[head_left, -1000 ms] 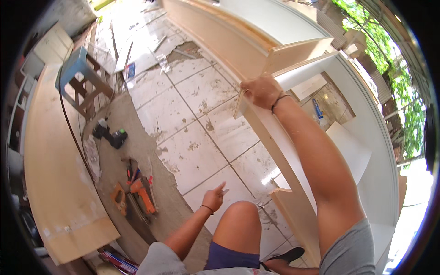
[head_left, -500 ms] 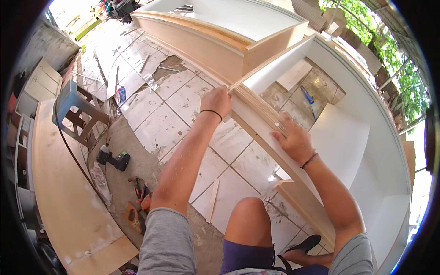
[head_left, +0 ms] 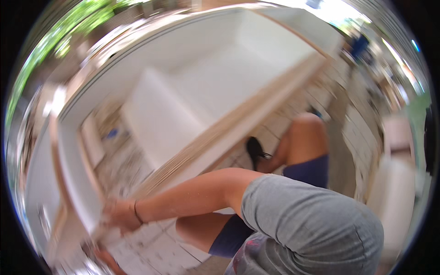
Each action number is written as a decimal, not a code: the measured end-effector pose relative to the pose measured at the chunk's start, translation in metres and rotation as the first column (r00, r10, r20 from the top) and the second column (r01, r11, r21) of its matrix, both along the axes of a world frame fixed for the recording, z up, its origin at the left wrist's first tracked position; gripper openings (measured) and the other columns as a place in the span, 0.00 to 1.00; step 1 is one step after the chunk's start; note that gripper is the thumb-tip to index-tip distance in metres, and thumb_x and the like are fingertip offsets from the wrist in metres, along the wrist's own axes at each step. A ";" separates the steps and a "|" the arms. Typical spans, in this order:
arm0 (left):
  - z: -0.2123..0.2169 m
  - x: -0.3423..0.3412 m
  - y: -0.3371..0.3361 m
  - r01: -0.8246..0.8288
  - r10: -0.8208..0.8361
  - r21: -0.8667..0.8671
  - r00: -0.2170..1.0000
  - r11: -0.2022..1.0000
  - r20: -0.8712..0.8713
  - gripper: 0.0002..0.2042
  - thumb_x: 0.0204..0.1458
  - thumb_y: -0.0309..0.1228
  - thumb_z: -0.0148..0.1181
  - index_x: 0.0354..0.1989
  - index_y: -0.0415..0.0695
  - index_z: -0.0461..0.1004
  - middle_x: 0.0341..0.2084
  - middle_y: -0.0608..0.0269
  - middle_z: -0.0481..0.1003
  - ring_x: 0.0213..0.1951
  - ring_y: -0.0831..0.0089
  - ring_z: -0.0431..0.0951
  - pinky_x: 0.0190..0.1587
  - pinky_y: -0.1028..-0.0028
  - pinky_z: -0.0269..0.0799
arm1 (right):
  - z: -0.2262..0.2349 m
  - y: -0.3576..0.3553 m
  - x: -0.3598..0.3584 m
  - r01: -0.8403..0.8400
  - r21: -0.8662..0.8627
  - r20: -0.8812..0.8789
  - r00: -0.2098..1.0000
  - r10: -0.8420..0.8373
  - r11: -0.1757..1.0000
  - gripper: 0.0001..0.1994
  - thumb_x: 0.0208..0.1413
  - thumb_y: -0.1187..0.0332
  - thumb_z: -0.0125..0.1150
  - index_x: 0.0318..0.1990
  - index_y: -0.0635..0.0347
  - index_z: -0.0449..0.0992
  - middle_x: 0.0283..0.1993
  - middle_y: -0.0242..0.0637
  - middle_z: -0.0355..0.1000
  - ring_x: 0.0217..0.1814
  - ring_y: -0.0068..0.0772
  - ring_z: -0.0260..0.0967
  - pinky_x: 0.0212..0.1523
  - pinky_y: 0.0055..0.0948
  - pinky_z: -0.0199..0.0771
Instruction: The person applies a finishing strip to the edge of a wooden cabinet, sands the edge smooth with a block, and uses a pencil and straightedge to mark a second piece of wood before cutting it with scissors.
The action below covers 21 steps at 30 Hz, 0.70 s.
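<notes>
The picture is heavily blurred. A large white cabinet [head_left: 192,105] with raw wood edges lies tilted across the upper left. My right arm, in a grey sleeve, reaches left across the picture. My right hand [head_left: 120,214], with a dark band on the wrist, grips the near edge of a white cabinet panel [head_left: 80,192]. My left hand [head_left: 107,259] shows only partly at the bottom edge, just under that panel's end. The blur hides its fingers. My bare knees and dark blue shorts [head_left: 311,169] are at the right.
A pale tiled floor [head_left: 137,243] lies under the cabinet and my legs. A dark sandal [head_left: 254,151] sits by the cabinet's long wooden edge. Green trees [head_left: 50,50] fill the upper left rim. Blurred boards and clutter [head_left: 394,151] stand at the right.
The view has swung sharply, so the cabinet now fills the upper left instead of the right. Both hands have shifted from the cabinet's long edge to the end of a panel at lower left.
</notes>
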<state>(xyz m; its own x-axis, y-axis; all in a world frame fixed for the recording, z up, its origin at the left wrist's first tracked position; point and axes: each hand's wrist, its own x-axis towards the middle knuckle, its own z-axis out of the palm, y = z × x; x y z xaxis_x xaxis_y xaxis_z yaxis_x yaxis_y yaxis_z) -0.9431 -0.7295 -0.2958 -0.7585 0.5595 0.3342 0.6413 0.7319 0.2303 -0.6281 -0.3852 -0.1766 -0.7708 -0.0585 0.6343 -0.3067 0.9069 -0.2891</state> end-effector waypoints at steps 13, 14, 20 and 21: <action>0.073 0.050 0.122 0.101 -0.102 0.180 0.995 0.979 -0.006 0.23 0.52 0.39 0.55 0.53 0.39 0.69 0.44 0.39 0.73 0.45 0.49 0.74 0.48 0.58 0.71 | 0.082 0.210 0.618 0.874 -0.438 0.088 0.275 -0.957 0.210 0.12 0.55 0.67 0.60 0.45 0.61 0.76 0.40 0.38 0.76 0.41 0.28 0.73 0.45 0.25 0.71; 0.099 0.109 0.177 0.152 -0.137 0.176 0.986 0.972 -0.097 0.24 0.50 0.42 0.59 0.54 0.42 0.69 0.46 0.41 0.72 0.47 0.51 0.73 0.51 0.59 0.69 | 0.044 0.209 0.669 0.797 -0.602 0.229 0.101 -0.968 -0.059 0.11 0.56 0.66 0.58 0.44 0.61 0.77 0.37 0.33 0.76 0.37 0.21 0.72 0.41 0.22 0.71; 0.154 0.427 0.423 0.690 -0.722 0.213 0.658 0.692 0.216 0.27 0.57 0.45 0.52 0.58 0.38 0.64 0.56 0.42 0.65 0.55 0.48 0.67 0.57 0.56 0.62 | -0.122 0.222 0.865 0.049 -0.627 0.779 0.026 -0.626 -0.778 0.12 0.57 0.60 0.56 0.44 0.56 0.74 0.38 0.31 0.74 0.40 0.26 0.72 0.36 0.27 0.68; 0.151 0.458 0.446 0.752 -0.764 0.172 0.584 0.636 0.275 0.30 0.58 0.48 0.50 0.60 0.35 0.61 0.58 0.42 0.63 0.57 0.47 0.65 0.59 0.54 0.58 | -0.146 0.236 0.885 -0.092 -0.549 0.823 0.112 -0.556 -0.831 0.12 0.57 0.59 0.55 0.43 0.55 0.73 0.39 0.30 0.73 0.40 0.25 0.71 0.36 0.29 0.67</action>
<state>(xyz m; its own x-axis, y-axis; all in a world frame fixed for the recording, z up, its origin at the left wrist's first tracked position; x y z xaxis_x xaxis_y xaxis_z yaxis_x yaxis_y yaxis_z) -0.4849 -0.2831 -0.1446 -0.1244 0.9710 0.2043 0.8540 0.0000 0.5202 0.2572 -0.1495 -0.3225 0.5463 0.4687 -0.6941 -0.4035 -0.5789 -0.7086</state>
